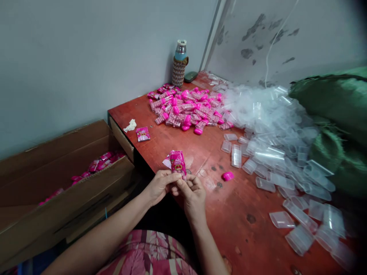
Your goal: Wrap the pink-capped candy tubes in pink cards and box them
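Observation:
Between both hands, at the near edge of the red table (213,147), is a pink printed packet (177,161) that looks like a small candy container with a label. My left hand (161,186) pinches its lower end from the left. My right hand (192,193) grips the same end with thumb and bent fingers. Part of the lower end is hidden by the fingers. Just behind the packet lies a small pale printed piece (166,161). A loose pink cap (228,176) rests on the table to the right of my hands.
Pink-capped tubes filled with small balls (189,107) are heaped at the back. Clear plastic sleeves (269,145) spread over the right side beside a green sack (341,126). A flat pink packet (143,134), crumpled scrap (130,125) and bottle (179,63) stand leftward. A cardboard box (94,187) holds pink packets.

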A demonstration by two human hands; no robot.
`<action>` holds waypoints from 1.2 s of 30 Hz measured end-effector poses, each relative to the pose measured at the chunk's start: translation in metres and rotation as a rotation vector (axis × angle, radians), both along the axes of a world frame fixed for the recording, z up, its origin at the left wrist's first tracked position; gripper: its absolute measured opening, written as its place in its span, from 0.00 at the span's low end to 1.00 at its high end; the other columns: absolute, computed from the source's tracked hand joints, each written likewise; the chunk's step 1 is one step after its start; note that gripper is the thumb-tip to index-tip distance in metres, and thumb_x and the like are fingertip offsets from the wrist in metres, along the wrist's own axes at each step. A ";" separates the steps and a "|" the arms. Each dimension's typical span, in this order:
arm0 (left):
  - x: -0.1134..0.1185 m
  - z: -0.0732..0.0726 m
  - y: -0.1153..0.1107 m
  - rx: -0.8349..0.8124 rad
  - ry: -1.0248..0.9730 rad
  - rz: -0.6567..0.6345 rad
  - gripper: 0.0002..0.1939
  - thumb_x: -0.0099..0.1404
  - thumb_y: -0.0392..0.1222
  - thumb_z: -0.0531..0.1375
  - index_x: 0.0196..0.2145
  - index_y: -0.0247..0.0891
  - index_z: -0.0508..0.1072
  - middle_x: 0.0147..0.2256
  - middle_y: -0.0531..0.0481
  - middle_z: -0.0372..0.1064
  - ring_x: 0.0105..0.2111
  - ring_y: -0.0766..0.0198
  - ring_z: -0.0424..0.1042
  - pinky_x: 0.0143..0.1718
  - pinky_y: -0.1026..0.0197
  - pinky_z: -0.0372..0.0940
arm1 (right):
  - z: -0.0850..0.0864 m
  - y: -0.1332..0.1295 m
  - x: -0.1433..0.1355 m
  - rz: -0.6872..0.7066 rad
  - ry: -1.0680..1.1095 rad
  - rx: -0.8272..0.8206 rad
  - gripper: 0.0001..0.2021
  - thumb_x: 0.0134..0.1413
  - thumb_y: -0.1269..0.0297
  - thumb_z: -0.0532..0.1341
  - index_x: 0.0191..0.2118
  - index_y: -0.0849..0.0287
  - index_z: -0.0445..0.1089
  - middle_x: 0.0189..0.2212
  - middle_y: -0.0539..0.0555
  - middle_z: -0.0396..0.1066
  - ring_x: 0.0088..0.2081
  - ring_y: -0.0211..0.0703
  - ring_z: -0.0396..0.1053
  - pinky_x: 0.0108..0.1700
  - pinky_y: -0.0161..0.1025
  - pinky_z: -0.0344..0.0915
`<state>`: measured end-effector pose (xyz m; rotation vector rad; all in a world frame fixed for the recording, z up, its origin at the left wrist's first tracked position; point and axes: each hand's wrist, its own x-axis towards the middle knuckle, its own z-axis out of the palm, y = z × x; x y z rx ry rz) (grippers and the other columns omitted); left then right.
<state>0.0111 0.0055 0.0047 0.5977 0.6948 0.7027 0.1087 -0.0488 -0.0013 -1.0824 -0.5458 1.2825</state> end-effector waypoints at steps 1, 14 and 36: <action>0.000 0.000 -0.002 -0.003 -0.009 0.006 0.10 0.52 0.40 0.62 0.22 0.28 0.71 0.16 0.54 0.60 0.15 0.74 0.58 0.17 0.68 0.56 | -0.001 0.002 0.000 0.015 0.031 0.008 0.11 0.46 0.67 0.63 0.35 0.57 0.60 0.21 0.46 0.70 0.20 0.33 0.68 0.23 0.31 0.67; -0.119 0.021 0.052 0.173 0.019 1.020 0.16 0.58 0.49 0.57 0.35 0.33 0.70 0.42 0.39 0.69 0.43 0.58 0.69 0.46 0.56 0.63 | -0.001 0.011 0.007 0.112 -0.070 -0.051 0.09 0.46 0.63 0.63 0.29 0.59 0.63 0.23 0.49 0.70 0.21 0.33 0.67 0.22 0.29 0.63; -0.114 -0.003 0.155 1.063 1.497 0.559 0.27 0.52 0.44 0.61 0.50 0.36 0.65 0.58 0.43 0.52 0.58 0.48 0.46 0.57 0.45 0.38 | -0.009 0.003 0.012 0.123 -0.144 -0.159 0.10 0.47 0.59 0.62 0.28 0.60 0.63 0.23 0.50 0.70 0.21 0.34 0.66 0.23 0.30 0.61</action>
